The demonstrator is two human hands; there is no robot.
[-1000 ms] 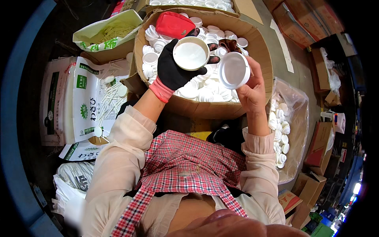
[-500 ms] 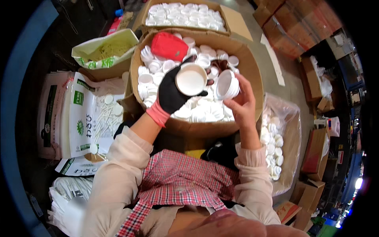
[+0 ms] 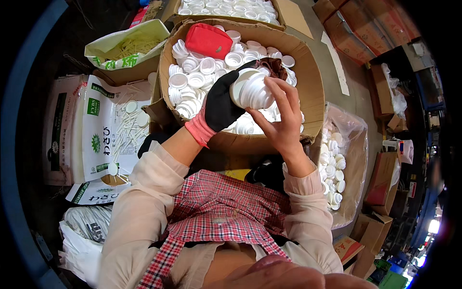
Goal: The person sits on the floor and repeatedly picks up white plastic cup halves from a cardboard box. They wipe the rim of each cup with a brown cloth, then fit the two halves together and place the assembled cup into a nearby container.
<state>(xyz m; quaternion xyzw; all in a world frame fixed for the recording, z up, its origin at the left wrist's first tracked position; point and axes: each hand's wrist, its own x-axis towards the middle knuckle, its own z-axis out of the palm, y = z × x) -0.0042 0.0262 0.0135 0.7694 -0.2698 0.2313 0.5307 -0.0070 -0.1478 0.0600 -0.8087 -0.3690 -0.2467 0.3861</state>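
My left hand point(image 3: 222, 102), in a black glove with a pink cuff, is closed round a wide white plastic cap point(image 3: 237, 88). My bare right hand point(image 3: 285, 118) pinches a ribbed white plastic cap point(image 3: 259, 91) between thumb and fingers. The two caps touch, the ribbed one against the open side of the other; how far one sits inside the other I cannot tell. Both are held above a large cardboard box point(image 3: 315, 77) heaped with loose white caps point(image 3: 196, 80). A red pouch point(image 3: 209, 40) and a dark brown cloth point(image 3: 272, 67) lie on the heap.
Another carton of white caps point(image 3: 226, 6) stands behind. To the right is a plastic-lined box point(image 3: 358, 159) of caps. At left, white sticks and discs lie on a printed sheet point(image 3: 98, 139), near an open white-and-green bag point(image 3: 153, 36). Cartons point(image 3: 380, 178) stand at far right.
The caps, held apart before, now touch. My right hand has moved left toward my left hand, and the left-hand cap has turned to face right.
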